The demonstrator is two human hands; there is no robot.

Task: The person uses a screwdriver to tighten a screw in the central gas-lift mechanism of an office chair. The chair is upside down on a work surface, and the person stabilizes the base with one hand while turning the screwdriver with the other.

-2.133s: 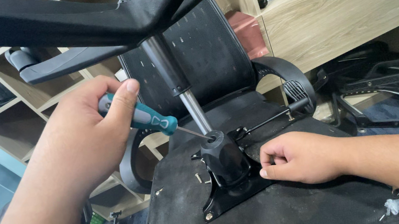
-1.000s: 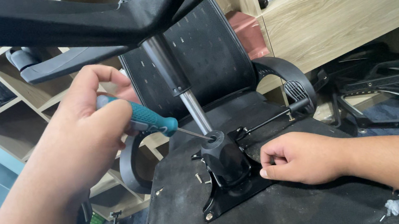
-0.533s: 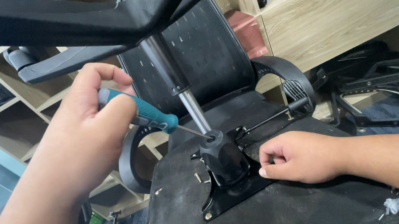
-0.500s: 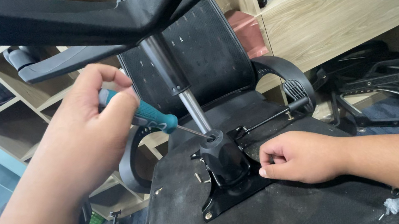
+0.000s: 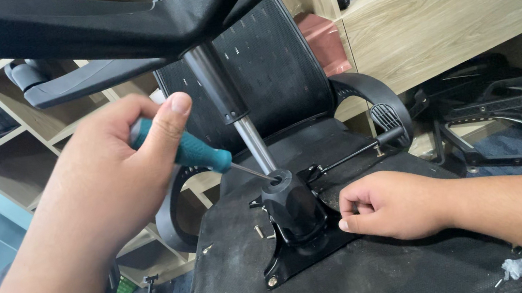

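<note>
Nearest us, our right hand (image 5: 394, 206) rests loosely curled, holding nothing, on the upturned seat (image 5: 363, 276) at lower right, just beside the black mechanism (image 5: 292, 214). At centre left, our left hand (image 5: 116, 171) grips a teal screwdriver (image 5: 189, 150), its tip at the top of the mechanism where the gas cylinder (image 5: 235, 112) enters. Beyond, the chair base (image 5: 84, 21) crosses the top before wooden shelves (image 5: 461, 6).
</note>
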